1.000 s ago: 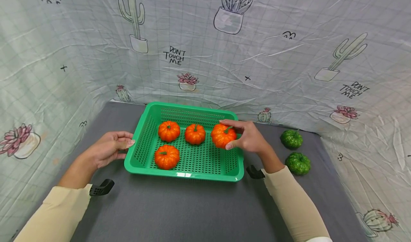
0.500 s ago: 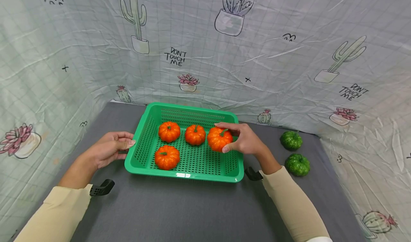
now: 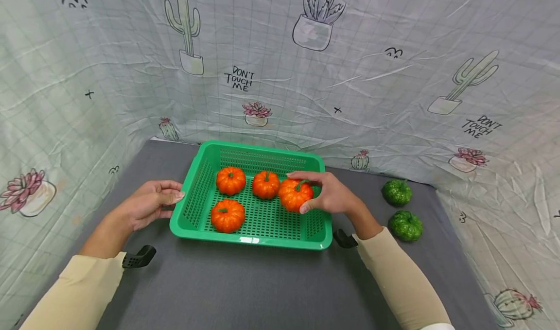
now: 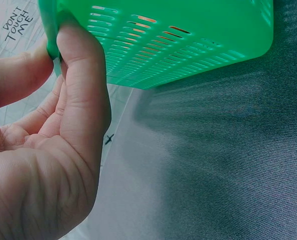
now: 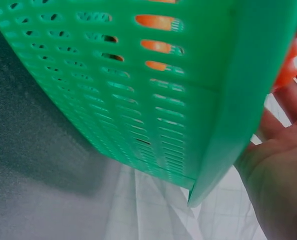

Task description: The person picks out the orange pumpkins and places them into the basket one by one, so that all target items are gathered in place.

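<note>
A green perforated plastic basket (image 3: 251,241) stands on the grey table. My left hand (image 3: 150,203) pinches its left rim between thumb and fingers; the left wrist view shows the thumb (image 4: 23,75) on one side of the rim. Over the basket's right part, my right hand (image 3: 330,194) holds a small orange pumpkin (image 3: 294,196) with a green stem, thumb in front and fingers behind. Whether this pumpkin touches the basket floor I cannot tell. Beside it lies another orange pumpkin (image 3: 265,185). Two more, a back-left pumpkin (image 3: 230,181) and a front-left pumpkin (image 3: 227,216), rest in the basket.
To the right of the basket, a green pumpkin (image 3: 396,192) and a second green pumpkin (image 3: 405,226) sit on the grey table (image 3: 262,291). A pale cloth (image 3: 280,87) printed with cacti hangs behind and along both sides.
My right hand has moved left and slightly toward me with the orange pumpkin, bringing it close to the middle one. My left hand has stayed on the rim.
</note>
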`<control>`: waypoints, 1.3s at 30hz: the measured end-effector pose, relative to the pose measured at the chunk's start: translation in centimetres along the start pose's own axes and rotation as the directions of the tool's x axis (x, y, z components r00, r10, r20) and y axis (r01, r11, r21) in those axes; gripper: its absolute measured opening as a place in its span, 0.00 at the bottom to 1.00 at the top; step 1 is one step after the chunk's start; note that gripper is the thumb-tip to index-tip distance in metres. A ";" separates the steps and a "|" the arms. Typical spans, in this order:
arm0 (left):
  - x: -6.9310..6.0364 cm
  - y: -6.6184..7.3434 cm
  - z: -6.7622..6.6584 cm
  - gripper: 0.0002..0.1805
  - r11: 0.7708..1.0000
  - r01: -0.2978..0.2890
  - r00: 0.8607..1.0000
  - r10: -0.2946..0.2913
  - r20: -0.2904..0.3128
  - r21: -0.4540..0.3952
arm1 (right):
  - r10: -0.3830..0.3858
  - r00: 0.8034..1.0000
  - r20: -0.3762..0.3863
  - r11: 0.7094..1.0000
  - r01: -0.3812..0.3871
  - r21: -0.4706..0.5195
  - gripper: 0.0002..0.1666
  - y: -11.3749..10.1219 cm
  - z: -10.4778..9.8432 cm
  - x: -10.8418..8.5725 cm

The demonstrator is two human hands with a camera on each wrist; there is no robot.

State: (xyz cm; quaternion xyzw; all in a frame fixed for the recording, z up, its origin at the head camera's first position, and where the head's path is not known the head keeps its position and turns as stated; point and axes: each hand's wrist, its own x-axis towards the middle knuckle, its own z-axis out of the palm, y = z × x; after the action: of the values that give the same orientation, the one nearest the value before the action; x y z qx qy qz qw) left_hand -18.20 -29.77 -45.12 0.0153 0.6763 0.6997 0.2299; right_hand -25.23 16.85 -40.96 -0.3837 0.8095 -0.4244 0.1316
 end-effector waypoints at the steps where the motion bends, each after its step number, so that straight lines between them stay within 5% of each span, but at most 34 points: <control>1: 0.0 0.0 0.0 0.12 1.000 -0.002 1.000 0.002 0.000 -0.002 | 0.000 1.000 0.008 1.000 0.000 -0.006 0.49 0.0 0.0 0.0; 39: 0.0 -0.1 0.0 0.10 1.000 0.005 1.000 -0.005 -0.008 -0.022 | -0.012 0.975 0.222 0.964 0.070 -0.257 0.38 -1.1 3.6 1.4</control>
State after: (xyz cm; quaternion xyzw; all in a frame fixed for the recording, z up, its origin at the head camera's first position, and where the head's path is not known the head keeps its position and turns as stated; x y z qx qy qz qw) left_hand -18.13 -29.74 -45.22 0.0084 0.6695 0.7065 0.2292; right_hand -23.62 13.33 -42.12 -0.4588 0.8312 -0.2712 0.1586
